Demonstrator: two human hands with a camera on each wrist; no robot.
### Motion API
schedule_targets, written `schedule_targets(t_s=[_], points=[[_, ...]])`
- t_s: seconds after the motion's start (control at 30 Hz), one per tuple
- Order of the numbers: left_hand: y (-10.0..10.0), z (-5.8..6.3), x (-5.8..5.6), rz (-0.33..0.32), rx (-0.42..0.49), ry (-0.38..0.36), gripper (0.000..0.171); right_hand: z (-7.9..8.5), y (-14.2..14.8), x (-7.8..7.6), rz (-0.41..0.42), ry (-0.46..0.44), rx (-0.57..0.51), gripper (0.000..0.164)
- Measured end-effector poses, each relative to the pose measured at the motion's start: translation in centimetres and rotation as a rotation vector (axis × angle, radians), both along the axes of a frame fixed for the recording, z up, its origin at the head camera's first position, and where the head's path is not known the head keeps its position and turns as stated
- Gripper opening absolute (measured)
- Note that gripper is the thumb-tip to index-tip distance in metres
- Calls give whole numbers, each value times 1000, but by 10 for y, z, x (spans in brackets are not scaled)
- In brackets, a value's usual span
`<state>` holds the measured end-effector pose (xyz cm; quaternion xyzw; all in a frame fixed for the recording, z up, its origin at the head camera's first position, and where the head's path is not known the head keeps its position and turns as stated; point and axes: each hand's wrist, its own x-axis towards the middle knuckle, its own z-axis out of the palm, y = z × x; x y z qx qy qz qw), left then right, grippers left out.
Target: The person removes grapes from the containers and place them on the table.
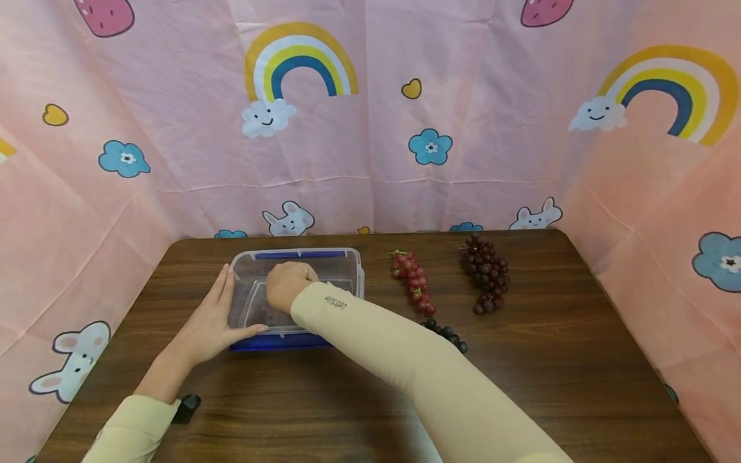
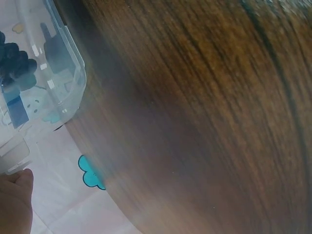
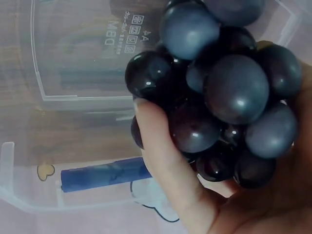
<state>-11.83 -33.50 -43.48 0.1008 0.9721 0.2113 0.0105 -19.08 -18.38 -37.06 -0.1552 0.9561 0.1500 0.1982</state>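
Note:
A clear plastic food box point(image 1: 246, 267) with blue clips along its long sides stands at the table's left. My left hand point(image 1: 211, 325) rests against its left end, fingers straight along the side and thumb along the front rim. My right hand point(image 1: 287, 287) is over the inside of the box, its back hiding what it holds in the head view. In the right wrist view, its thumb and fingers grip a bunch of dark grapes point(image 3: 236, 90) above the box floor. Through the box wall, the left wrist view also shows the dark grapes point(image 2: 14, 68).
To the right on the brown table point(image 1: 550, 360) lie a bunch of red grapes point(image 1: 415, 280) and a bunch of dark red grapes point(image 1: 487, 273). A bunch of black grapes point(image 1: 446, 332) is partly hidden by my right sleeve. A patterned pink curtain point(image 1: 382, 141) stands behind.

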Motion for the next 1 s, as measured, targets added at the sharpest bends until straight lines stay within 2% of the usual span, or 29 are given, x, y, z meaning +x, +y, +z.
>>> schedule_targets(t_s=[0.37, 0.67, 0.8, 1.0], points=[[-2, -3, 0, -1, 1, -7, 133, 11, 6, 2, -12, 16, -99, 32], [-2, -3, 1, 0, 5, 19, 134, 26, 34, 6, 98, 27, -220, 33], [-2, -4, 2, 2, 8, 16, 134, 30, 42, 6, 103, 22, -265, 28], [-2, -3, 0, 3, 4, 8, 134, 36, 51, 9, 103, 59, -319, 52]])
